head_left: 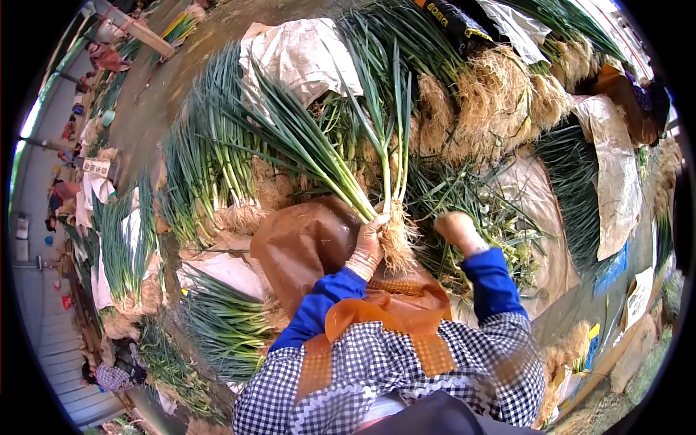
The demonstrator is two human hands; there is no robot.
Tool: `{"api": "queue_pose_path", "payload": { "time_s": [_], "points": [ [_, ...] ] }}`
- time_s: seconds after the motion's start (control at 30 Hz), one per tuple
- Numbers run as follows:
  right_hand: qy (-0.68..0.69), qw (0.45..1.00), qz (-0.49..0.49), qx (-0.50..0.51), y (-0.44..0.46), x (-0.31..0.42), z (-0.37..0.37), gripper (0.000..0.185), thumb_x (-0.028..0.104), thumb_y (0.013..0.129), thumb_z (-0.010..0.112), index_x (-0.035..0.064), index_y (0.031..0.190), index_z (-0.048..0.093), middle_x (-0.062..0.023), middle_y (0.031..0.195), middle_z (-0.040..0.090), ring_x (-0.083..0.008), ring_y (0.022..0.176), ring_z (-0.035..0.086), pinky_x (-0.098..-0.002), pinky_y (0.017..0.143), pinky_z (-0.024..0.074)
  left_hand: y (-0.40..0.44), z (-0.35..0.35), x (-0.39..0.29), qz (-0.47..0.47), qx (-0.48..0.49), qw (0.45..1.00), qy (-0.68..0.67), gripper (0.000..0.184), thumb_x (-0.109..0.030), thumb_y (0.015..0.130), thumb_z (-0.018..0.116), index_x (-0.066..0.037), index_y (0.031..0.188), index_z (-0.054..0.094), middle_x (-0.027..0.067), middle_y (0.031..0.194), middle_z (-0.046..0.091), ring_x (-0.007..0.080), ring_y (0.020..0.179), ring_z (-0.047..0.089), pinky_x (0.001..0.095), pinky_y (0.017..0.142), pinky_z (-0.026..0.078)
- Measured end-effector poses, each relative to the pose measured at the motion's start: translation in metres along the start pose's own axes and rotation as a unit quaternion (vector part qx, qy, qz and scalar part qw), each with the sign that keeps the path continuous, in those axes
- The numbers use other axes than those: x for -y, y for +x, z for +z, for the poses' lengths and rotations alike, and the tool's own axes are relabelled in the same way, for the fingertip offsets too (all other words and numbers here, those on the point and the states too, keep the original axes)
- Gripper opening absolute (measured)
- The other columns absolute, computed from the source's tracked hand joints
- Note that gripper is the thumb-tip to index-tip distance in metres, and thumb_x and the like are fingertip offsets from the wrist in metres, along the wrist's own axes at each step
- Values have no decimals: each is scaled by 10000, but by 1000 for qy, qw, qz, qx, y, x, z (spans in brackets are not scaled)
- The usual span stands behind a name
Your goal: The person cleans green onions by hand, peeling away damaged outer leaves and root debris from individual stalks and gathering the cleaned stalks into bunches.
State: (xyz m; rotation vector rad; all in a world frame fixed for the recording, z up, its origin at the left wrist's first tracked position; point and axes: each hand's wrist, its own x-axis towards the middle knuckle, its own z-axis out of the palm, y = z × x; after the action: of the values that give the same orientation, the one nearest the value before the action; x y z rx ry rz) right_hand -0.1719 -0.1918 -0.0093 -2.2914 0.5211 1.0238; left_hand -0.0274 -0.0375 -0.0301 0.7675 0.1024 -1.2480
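Observation:
My left hand [368, 243] is closed around the lower stalks of a bunch of green onions [326, 161], in front of my body. Their long leaves fan out up and to the left. A few more green onions [386, 163] stand nearly upright beside them, their pale roots [396, 243] hanging next to my left hand. To the right, my right hand [458, 229] is over a pile of loose leaves and trimmings [464, 196]. Motion smears its fingers, and nothing shows clearly in it. A brown apron [312, 232] covers my lap.
Bundled green onions [217, 152] lie at the left, with more [228, 322] below. Rooted bundles [493, 101] line the far side. Pale sacking [301, 61] partly covers some. More onions [569, 188] lie at the right. Other people [112, 377] are along the far left.

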Motion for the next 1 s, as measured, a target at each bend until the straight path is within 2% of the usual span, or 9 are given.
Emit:
{"api": "queue_pose_path", "payload": {
  "time_s": [0.07, 0.17, 0.3, 0.43, 0.6, 0.67, 0.73, 0.8, 1.0],
  "points": [
    [413, 836, -124, -339, 27, -10, 1, 376, 313, 907, 472, 90, 1197, 559, -108, 1043, 628, -192, 924, 603, -317, 810, 466, -6, 9, -6, -2, 9, 1000, -6, 444, -104, 791, 551, 6, 1218, 495, 102, 1031, 613, 180, 848, 607, 300, 750, 515],
    [730, 591, -310, -149, 43, 43, -23, 426, 304, 912, 488, 69, 1267, 475, -33, 1119, 548, -143, 972, 531, -274, 876, 417, -2, -3, -3, -11, -16, 999, -25, 392, -99, 819, 524, 31, 1188, 507, 113, 1033, 616, 200, 865, 612, 318, 778, 513],
    [762, 532, -331, -163, 81, 53, 5, 317, 148, 908, 507, 16, 1197, 500, -13, 1066, 564, -107, 975, 513, -243, 879, 417, 2, -9, -4, -1, -51, 996, -73, 332, -100, 835, 511, 34, 1137, 543, 115, 1014, 631, 210, 868, 619, 333, 790, 512],
    [399, 723, -261, -501, 60, 60, 11, 121, 131, 881, 519, 27, 820, 517, -110, 748, 496, -267, 682, 496, -357, 633, 422, 1, -6, -8, -14, -38, 993, -111, 336, -123, 848, 480, 39, 1136, 539, 122, 991, 633, 216, 844, 623, 335, 779, 516],
    [160, 910, -274, -266, -26, 23, 16, 160, 263, 781, 583, 111, 792, 634, -91, 751, 630, -286, 796, 600, -381, 715, 481, -6, 9, -21, -17, -8, 996, -92, 345, -82, 833, 476, 60, 1139, 543, 130, 1028, 628, 200, 878, 625, 312, 777, 527],
    [-82, 995, 26, -51, -26, 8, -1, 314, 373, 841, 521, 121, 981, 646, -96, 911, 659, -249, 879, 614, -357, 723, 501, -6, 12, -19, -17, -30, 995, -93, 337, -89, 838, 478, 59, 1133, 547, 125, 1029, 628, 196, 875, 623, 309, 785, 522],
    [100, 928, -51, -355, 1, -4, 5, 377, 380, 896, 478, 87, 1105, 589, -67, 978, 655, -202, 837, 616, -333, 679, 501, -5, 16, -18, -15, -23, 997, -68, 344, -100, 845, 474, 56, 1146, 539, 124, 1024, 628, 201, 866, 625, 305, 780, 519],
    [567, 753, -208, -262, 8, 24, -15, 411, 361, 930, 448, 62, 1204, 515, -34, 999, 627, -146, 798, 586, -293, 690, 483, 0, -3, -11, -44, 47, 992, -111, 359, -106, 855, 472, 55, 1173, 521, 134, 1058, 616, 207, 918, 614, 304, 805, 508],
    [734, 606, -266, -153, 29, 55, -19, 209, 200, 903, 538, 24, 1017, 539, -17, 903, 591, -93, 805, 564, -239, 745, 464, -2, 1, -24, -89, 36, 995, -18, 362, -45, 813, 497, -23, 1173, 524, 87, 952, 627, 186, 798, 622, 330, 714, 535]
  ]
}}
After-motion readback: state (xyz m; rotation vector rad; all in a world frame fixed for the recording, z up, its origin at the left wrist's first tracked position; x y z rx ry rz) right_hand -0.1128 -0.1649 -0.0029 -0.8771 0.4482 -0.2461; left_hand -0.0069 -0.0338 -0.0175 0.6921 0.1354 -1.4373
